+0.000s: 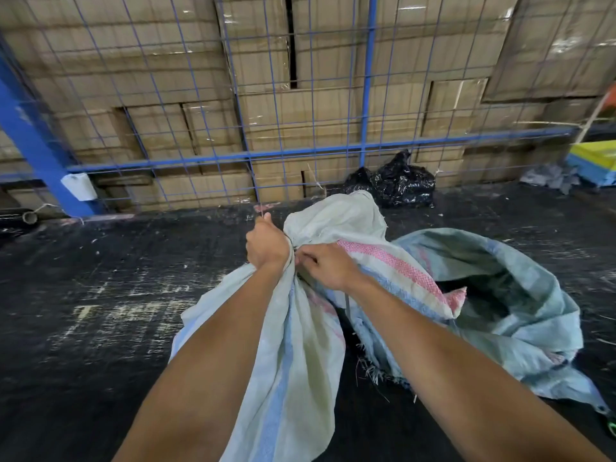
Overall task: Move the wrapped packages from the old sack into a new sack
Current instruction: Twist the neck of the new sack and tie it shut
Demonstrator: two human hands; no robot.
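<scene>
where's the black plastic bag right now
In the head view the black plastic bag sits on the dark floor, upper centre-right, against the blue wire fence, just beyond the pale sack.

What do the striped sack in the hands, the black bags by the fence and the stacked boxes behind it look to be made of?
Striped sack: likely woven plastic, matte; a visible weave and frayed strands at its edge.
Black bags: thin plastic film, glossy and crinkled with bright glints.
Stacked boxes: brown cardboard, apparently with clear shiny tape or wrap.
Fence: blue painted wire mesh, probably metal.
</scene>
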